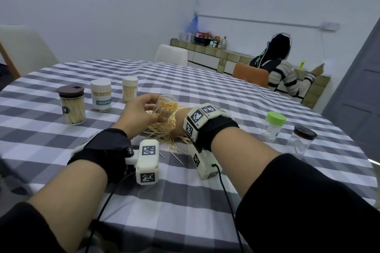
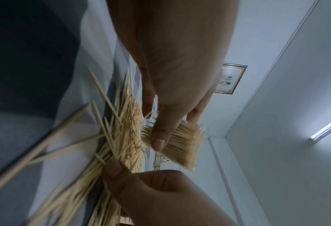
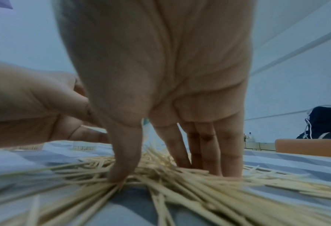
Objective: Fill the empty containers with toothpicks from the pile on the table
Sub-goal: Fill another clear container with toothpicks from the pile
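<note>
The left hand (image 1: 141, 112) grips a clear plastic container (image 1: 166, 104), thumb and fingers curled round its wall. The container is tilted, mouth toward the person, packed with toothpicks, and held just above the far-left edge of the toothpick pile (image 1: 164, 129).

The right hand (image 3: 160, 91) reaches down into the pile just right of the container, its thumb (image 3: 122, 160) and straight fingers (image 3: 228, 152) pressed into the sticks. In the head view it is mostly hidden behind its wrist rig. Whether it is pinching any sticks I cannot tell.

The pile spreads between and in front of both hands on the grey-and-white checked surface (image 1: 185, 201), with loose sticks fanning toward the person and a few stray ones lying between the two wrists.

Left of the left hand, well apart from it, stand three filled jars in a row: a brown-lidded jar (image 1: 72, 104) nearest the person, a white-lidded jar labelled TOOTHPICK (image 1: 101, 95), and a second white-lidded jar (image 1: 130, 88) just beyond the left hand's knuckles.

Right of the right hand, well apart, a green-lidded jar (image 1: 274, 126) holds only a few sticks, and a clear jar with a dark lid (image 1: 301, 141) stands closer to the round surface's right edge. Between the right wrist and these two there is bare cloth. Beyond the hands the cloth runs open to the far edge.

A second person (image 1: 281, 68) sits past the far right rim, facing away.
</note>
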